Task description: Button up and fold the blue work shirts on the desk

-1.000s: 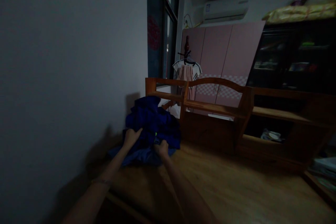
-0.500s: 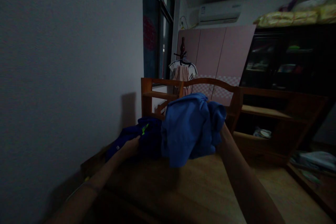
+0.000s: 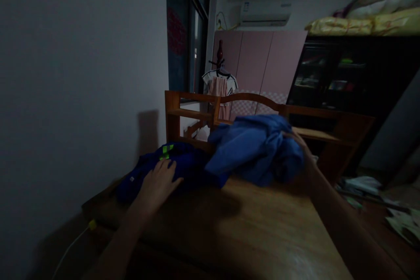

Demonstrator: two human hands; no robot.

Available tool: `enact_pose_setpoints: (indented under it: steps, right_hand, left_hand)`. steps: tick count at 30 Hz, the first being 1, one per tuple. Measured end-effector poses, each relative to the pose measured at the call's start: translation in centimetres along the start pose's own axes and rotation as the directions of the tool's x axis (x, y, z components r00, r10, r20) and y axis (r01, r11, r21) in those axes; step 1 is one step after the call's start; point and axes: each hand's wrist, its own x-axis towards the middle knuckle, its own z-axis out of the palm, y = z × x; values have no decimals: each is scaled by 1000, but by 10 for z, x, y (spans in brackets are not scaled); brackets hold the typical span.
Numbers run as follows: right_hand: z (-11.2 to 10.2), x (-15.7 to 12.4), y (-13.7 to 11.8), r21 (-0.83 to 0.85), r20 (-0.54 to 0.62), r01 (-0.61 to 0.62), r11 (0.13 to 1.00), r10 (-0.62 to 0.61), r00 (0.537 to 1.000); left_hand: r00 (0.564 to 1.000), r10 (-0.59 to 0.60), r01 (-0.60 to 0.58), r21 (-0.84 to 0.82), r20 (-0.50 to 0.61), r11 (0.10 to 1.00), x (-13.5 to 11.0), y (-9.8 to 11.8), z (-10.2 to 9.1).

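Observation:
A crumpled mid-blue piece of clothing hangs in the air over the wooden tabletop. My right hand grips its right side, with part of the fingers hidden by folds. A darker blue garment with bright green strips lies bunched on the tabletop, close to the wall. My left hand is at that garment's near side, fingers spread and back of the hand up, holding nothing. Whether its fingertips touch the cloth I cannot tell.
A wooden shelf unit rises along the table's far edge. The wall borders the left side. A white cable with a yellow end lies at the near left corner. Behind stand a pink wardrobe and a clothes stand with hanging shirt.
My right hand has carried the mid-blue clothing to the right. My left hand's fingers now show spread beside the dark garment. The camera view has turned slightly right.

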Motion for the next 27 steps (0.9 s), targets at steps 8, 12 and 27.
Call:
enact_pose_setpoints:
  steps: [8,12,27]
  right_hand:
    - [-72,-130,169,-335,-36,-284,898,289,957]
    - [-101,-150,181,-387,-108,-331,861,314,943]
    - [-116,-154,127,-598,-4,-208,774,257,966]
  left_hand:
    - [995,103,-85,-517,6,852,-49,89,27]
    - [984,138,-26,-673,114,739,-62,125,69]
    - [977,-80,187,-603,199,776,-44,132,123]
